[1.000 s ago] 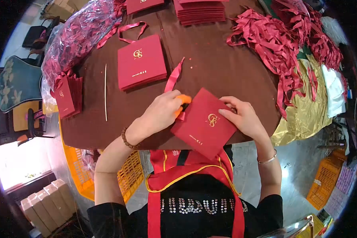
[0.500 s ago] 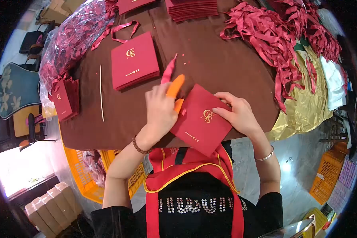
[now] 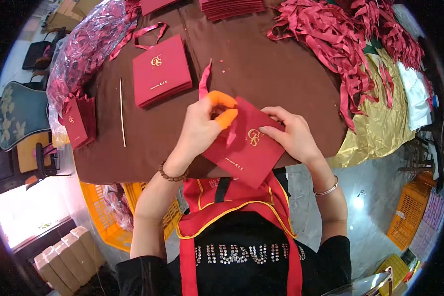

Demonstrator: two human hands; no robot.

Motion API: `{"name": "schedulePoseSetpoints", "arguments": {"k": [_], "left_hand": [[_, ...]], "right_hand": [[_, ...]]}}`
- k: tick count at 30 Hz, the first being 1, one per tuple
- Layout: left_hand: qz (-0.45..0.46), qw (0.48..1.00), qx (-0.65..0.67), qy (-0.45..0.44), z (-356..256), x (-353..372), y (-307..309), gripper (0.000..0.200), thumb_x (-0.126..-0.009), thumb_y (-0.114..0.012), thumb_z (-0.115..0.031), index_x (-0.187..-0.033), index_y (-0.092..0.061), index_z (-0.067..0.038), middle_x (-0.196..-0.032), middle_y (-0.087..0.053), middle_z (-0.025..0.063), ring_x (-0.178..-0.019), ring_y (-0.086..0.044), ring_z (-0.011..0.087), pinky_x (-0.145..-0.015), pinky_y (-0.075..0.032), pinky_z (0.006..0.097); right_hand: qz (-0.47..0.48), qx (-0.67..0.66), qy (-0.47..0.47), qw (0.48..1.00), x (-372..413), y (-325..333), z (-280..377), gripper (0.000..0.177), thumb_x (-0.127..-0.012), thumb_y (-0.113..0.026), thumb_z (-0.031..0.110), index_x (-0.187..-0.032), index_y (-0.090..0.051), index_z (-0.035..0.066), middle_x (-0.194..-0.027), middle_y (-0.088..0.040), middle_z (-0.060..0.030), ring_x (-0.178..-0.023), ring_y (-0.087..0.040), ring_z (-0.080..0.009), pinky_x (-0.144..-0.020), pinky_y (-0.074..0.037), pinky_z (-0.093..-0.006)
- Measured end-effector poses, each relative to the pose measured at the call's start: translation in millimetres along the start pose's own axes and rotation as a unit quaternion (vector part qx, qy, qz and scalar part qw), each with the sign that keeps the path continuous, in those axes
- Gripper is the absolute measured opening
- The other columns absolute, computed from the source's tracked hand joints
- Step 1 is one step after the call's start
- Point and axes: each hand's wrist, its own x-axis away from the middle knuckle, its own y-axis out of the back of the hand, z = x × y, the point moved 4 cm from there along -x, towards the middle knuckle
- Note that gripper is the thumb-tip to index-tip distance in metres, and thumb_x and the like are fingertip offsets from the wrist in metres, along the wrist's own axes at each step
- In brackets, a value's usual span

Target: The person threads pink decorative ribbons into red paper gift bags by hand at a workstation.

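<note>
A flat dark-red paper gift bag (image 3: 251,148) with a gold emblem is tilted over the table's near edge. My right hand (image 3: 293,135) grips its upper right side, thumb on the front face and fingers behind. At the bag's left edge, my left hand (image 3: 202,121) is closed, its thumb and forefinger in orange finger cots curled together on a red ribbon (image 3: 204,81). One ribbon tail sticks out above this hand, while a short piece hangs against the bag below the fingertips. Exactly where the ribbon meets the bag is hidden.
A stack of red bags (image 3: 163,71) lies ahead on the brown tablecloth (image 3: 281,74). Upright bags (image 3: 79,121) stand at left beside a thin pale stick (image 3: 122,113). Loose ribbons (image 3: 320,44) heap at right; a plastic-wrapped ribbon bundle (image 3: 86,54) lies at left.
My left thumb and forefinger have closed together and shifted right at the bag's edge. More ribbon shows against the bag's front. My right hand keeps its grip.
</note>
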Motion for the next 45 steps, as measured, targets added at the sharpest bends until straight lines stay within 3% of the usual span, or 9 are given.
{"name": "schedulePoseSetpoints", "arguments": {"k": [2, 5, 9, 11, 15, 20, 28, 37, 45], "left_hand": [[0.021, 1.0, -0.022, -0.006, -2.6, -2.1, -12.7, 0.014, -0.081, -0.064, 0.0, -0.094, -0.059, 0.002, -0.092, -0.062, 0.0048, -0.078, -0.058, 0.0108, -0.068, -0.047, 0.0239], [-0.008, 0.944, -0.268, -0.193, -14.0, 0.1, -26.1, 0.019, -0.078, -0.063, 0.0, -0.096, -0.058, -0.003, -0.095, -0.061, 0.0093, -0.081, -0.06, 0.0188, -0.069, -0.048, 0.0266], [0.022, 0.912, -0.32, -0.255, -7.5, -2.4, -34.1, 0.009, -0.076, -0.061, 0.001, -0.084, -0.057, 0.0, -0.097, -0.059, 0.0135, -0.082, -0.058, 0.0313, -0.067, -0.048, 0.0372], [0.007, 0.931, -0.287, -0.224, -10.2, -3.4, -27.6, 0.009, -0.076, -0.061, 0.001, -0.084, -0.057, 0.0, -0.094, -0.059, 0.0136, -0.08, -0.058, 0.0315, -0.067, -0.047, 0.0377], [-0.032, 0.944, -0.257, -0.205, -2.4, -3.2, -14.8, 0.009, -0.077, -0.061, 0.002, -0.085, -0.057, 0.001, -0.086, -0.059, 0.0142, -0.075, -0.057, 0.0319, -0.065, -0.046, 0.0377], [-0.062, 0.933, -0.256, -0.245, 8.6, -1.6, -13.8, 0.014, -0.076, -0.061, 0.005, -0.087, -0.054, 0.0, -0.088, -0.059, 0.0136, -0.079, -0.057, 0.032, -0.067, -0.046, 0.0369], [-0.068, 0.934, -0.241, -0.256, 15.8, -0.7, -13.8, 0.013, -0.074, -0.062, 0.004, -0.085, -0.055, -0.001, -0.094, -0.061, 0.0108, -0.081, -0.056, 0.0301, -0.07, -0.042, 0.0363], [-0.045, 0.865, -0.402, -0.296, 16.6, 3.6, -21.2, 0.013, -0.067, -0.062, 0.001, -0.074, -0.052, -0.002, -0.099, -0.061, 0.0072, -0.087, -0.054, 0.0238, -0.072, -0.037, 0.0384], [-0.024, 0.892, -0.333, -0.305, -14.0, 36.2, -30.8, 0.018, -0.066, -0.066, -0.002, -0.084, -0.064, -0.003, -0.082, -0.061, 0.0058, -0.081, -0.055, 0.0229, -0.074, -0.037, 0.0368]], "right_hand": [[0.006, -0.002, -0.01, 1.0, 0.9, 0.7, 0.3, 0.03, -0.079, -0.066, 0.01, -0.107, -0.058, 0.001, -0.089, -0.067, -0.0126, -0.081, -0.064, -0.0166, -0.073, -0.049, -0.0278], [0.005, -0.002, -0.009, 1.0, 0.7, 0.3, -1.0, 0.029, -0.077, -0.068, 0.011, -0.102, -0.058, 0.001, -0.087, -0.066, -0.0122, -0.078, -0.064, -0.0185, -0.072, -0.049, -0.0285], [0.009, 0.04, -0.011, 0.999, -0.2, -3.0, 5.4, 0.028, -0.074, -0.07, 0.013, -0.098, -0.059, 0.002, -0.085, -0.063, -0.0098, -0.083, -0.061, -0.0204, -0.073, -0.048, -0.0293], [-0.015, 0.133, 0.111, 0.985, 3.1, 1.4, 12.0, 0.028, -0.073, -0.07, 0.015, -0.096, -0.059, 0.003, -0.095, -0.057, -0.0097, -0.089, -0.056, -0.0229, -0.075, -0.046, -0.03], [-0.016, 0.113, 0.146, 0.983, 18.3, 6.8, 19.7, 0.028, -0.074, -0.071, 0.015, -0.096, -0.059, 0.003, -0.105, -0.05, -0.0102, -0.092, -0.053, -0.0232, -0.078, -0.044, -0.03], [0.006, 0.012, 0.026, 1.0, 20.3, 1.3, 17.9, 0.028, -0.074, -0.071, 0.012, -0.097, -0.058, 0.002, -0.108, -0.047, -0.0106, -0.093, -0.053, -0.022, -0.077, -0.045, -0.0296], [-0.026, -0.023, 0.022, 0.999, 18.2, -0.2, 7.4, 0.023, -0.074, -0.07, 0.007, -0.09, -0.054, 0.002, -0.1, -0.05, -0.0066, -0.087, -0.052, -0.0135, -0.071, -0.043, -0.0248], [0.026, -0.159, -0.079, 0.984, 28.7, -4.2, -6.0, 0.015, -0.08, -0.066, 0.004, -0.088, -0.054, 0.001, -0.092, -0.052, -0.0019, -0.074, -0.051, -0.0074, -0.066, -0.045, -0.0221], [0.032, -0.228, -0.129, 0.964, 23.7, -3.8, -9.0, 0.009, -0.084, -0.061, 0.002, -0.091, -0.056, -0.001, -0.096, -0.05, -0.0022, -0.07, -0.053, -0.0058, -0.064, -0.047, -0.0199]]}}
